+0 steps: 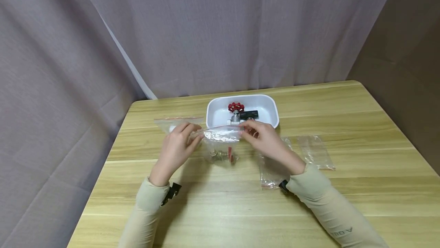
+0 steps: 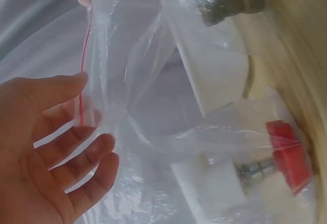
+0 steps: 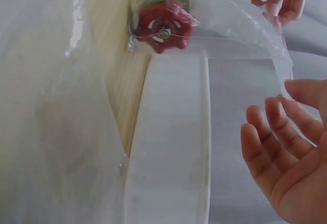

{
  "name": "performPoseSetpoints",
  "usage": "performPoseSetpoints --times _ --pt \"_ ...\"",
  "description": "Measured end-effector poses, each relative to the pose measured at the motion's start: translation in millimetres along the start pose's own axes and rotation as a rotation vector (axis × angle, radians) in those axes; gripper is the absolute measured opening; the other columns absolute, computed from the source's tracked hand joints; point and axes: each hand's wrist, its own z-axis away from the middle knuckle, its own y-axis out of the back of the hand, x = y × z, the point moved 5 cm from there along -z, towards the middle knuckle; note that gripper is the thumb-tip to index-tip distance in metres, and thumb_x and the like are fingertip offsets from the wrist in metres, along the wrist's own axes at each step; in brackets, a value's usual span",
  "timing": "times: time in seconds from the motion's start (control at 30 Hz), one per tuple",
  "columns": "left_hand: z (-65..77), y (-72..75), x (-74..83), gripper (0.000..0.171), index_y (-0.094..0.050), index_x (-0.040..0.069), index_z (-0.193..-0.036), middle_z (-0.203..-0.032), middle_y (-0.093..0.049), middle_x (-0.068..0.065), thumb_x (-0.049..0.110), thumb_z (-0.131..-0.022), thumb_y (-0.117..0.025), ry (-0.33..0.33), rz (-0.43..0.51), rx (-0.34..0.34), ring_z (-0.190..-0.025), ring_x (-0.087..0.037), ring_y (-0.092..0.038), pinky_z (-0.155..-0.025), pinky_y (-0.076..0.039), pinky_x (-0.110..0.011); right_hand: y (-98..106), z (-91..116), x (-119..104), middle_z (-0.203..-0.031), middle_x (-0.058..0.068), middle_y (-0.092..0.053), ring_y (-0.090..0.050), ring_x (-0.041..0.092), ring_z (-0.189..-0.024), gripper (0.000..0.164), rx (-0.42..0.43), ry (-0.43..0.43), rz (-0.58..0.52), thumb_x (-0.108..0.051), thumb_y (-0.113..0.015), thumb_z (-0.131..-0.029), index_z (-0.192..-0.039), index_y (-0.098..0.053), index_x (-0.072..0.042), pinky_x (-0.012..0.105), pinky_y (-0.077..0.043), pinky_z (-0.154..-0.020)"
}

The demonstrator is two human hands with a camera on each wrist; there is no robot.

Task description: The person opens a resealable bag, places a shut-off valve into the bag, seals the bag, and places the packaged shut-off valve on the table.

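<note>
1. Greyish-mauve fabric curtains (image 1: 213, 34) hung behind a pale wood-grain table (image 1: 220, 210); clock directions ran from the held bag, with 12 away from the person.
2. That bag, a clear plastic zip bag with a red-lined top edge (image 1: 221, 135), was spread between both hands over the table's middle. At its 6 o'clock end lay a brass-coloured valve with a red handwheel (image 1: 221, 154).
3. At 1 o'clock, partly hidden behind it, stood a white rounded-rectangular tray (image 1: 266, 107), containing a grey metal valve with a red lobed handwheel (image 1: 236, 107) and a black cylindrical piece (image 1: 250, 114) just beside that.
4. Another clear red-edged bag (image 1: 182, 120) showed at 10 o'clock, behind the left hand, with something white at it, too obscured to identify.
5. Two flat clear bags lay at 4 o'clock (image 1: 271, 169), partly beneath the right forearm, and 3 o'clock (image 1: 316, 150).
6. The left hand (image 1: 173, 148) pinched the held bag's 10 o'clock corner between thumb and forefinger, other fingers loosely bent.
7. The right hand (image 1: 266, 137) likewise pinched its 2 o'clock corner.
</note>
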Motion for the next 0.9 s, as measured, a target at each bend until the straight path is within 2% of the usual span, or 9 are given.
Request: performPoseSetpoints --times 0.13,0.27,0.57,0.73,0.9 --pt "-3.0 6.6 5.7 0.028 -0.071 0.009 -0.113 -0.109 -0.068 -0.005 0.027 -0.093 -0.075 -0.022 0.011 0.043 -0.086 -0.018 -0.062 -0.077 -0.055 -0.040 6.0 -0.2 -3.5 -0.089 -0.003 -0.066 -0.061 0.011 -0.073 0.034 0.024 0.013 -0.058 -0.024 -0.069 -0.097 -0.127 -0.065 -0.010 0.027 -0.055 -0.066" --pt "-9.1 8.8 16.1 0.032 -0.070 0.008 -0.117 -0.115 -0.067 -0.007 0.028 -0.092 -0.075 -0.057 0.025 0.061 -0.106 -0.025 -0.061 -0.095 -0.050 -0.041 14.6 0.1 -5.4 -0.089 -0.002 -0.066 -0.062 0.012 -0.075 0.035 0.051 0.015 -0.072 -0.022 -0.070 -0.097 -0.128 -0.064 -0.009 0.029 -0.056 -0.068" --pt "-30.4 -9.1 58.8 0.032 -0.068 0.009 -0.116 -0.116 -0.064 -0.005 0.027 -0.091 -0.077 -0.220 0.035 0.057 -0.105 -0.025 -0.060 -0.091 -0.049 -0.041 50.5 16.1 4.7 -0.087 0.002 -0.067 -0.062 0.015 -0.072 0.029 0.108 0.000 -0.017 -0.014 -0.071 -0.096 -0.124 -0.067 -0.006 0.026 -0.055 -0.066" --pt "-39.3 -21.8 85.5 0.027 -0.069 0.012 -0.113 -0.116 -0.065 -0.003 0.027 -0.092 -0.076 -0.335 0.019 0.023 -0.110 -0.023 -0.059 -0.102 -0.042 -0.039 79.3 35.7 14.7 -0.089 0.003 -0.066 -0.062 0.015 -0.074 0.027 0.154 -0.037 0.048 -0.013 -0.068 -0.097 -0.122 -0.068 -0.005 0.021 -0.054 -0.067" --pt "-42.5 -33.3 101.0 0.023 -0.070 0.013 -0.111 -0.114 -0.066 -0.001 0.026 -0.093 -0.075 -0.401 0.009 -0.021 -0.111 -0.021 -0.058 -0.109 -0.037 -0.035 100.0 54.2 19.4 -0.091 0.002 -0.066 -0.061 0.013 -0.077 0.025 0.185 -0.077 0.090 -0.016 -0.067 -0.098 -0.121 -0.070 -0.006 0.015 -0.050 -0.070"
